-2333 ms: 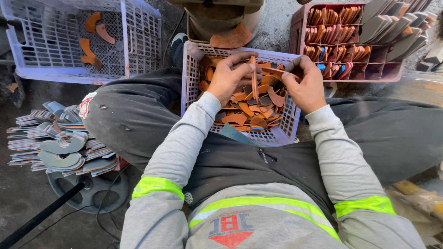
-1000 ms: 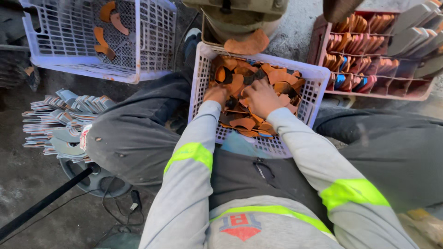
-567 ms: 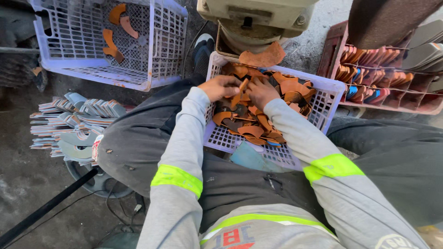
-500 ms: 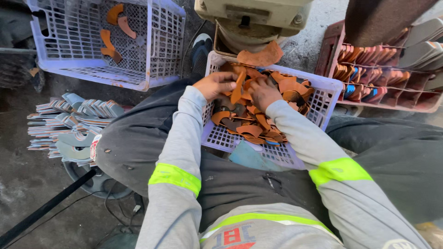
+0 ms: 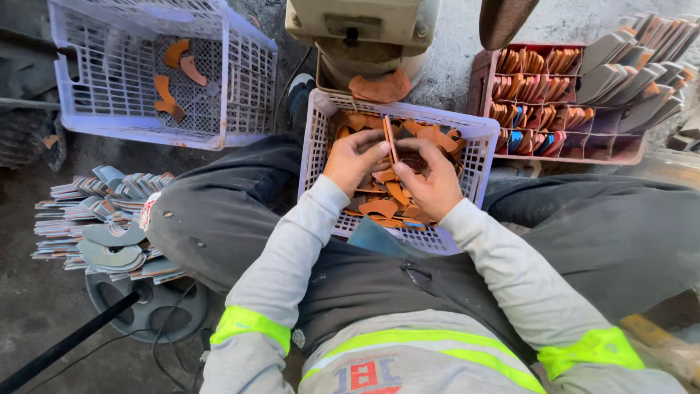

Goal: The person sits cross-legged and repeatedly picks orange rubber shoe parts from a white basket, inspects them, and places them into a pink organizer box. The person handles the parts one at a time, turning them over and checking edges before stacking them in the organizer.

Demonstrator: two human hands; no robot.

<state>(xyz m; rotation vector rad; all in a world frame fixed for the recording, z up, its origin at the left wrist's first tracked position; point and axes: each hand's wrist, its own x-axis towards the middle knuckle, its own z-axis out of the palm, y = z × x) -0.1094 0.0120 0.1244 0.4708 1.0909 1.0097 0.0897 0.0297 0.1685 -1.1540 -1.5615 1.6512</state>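
Leather pieces [image 5: 394,197], brown and curved, fill the lilac basket [image 5: 467,135] resting on the lap. At ten o'clock stands a nearly bare lilac crate [image 5: 138,124]; at nine, grey cut shapes [image 5: 102,219] lie stacked. Half a second ago both hands dug into the heap; now the left hand [image 5: 354,157] and right hand [image 5: 434,179] have closed on a thin stack of pieces [image 5: 391,138] lifted edge-up between them, so sorting has moved from rummaging to gathering. At two o'clock, a red tray [image 5: 485,80] holds sorted pieces
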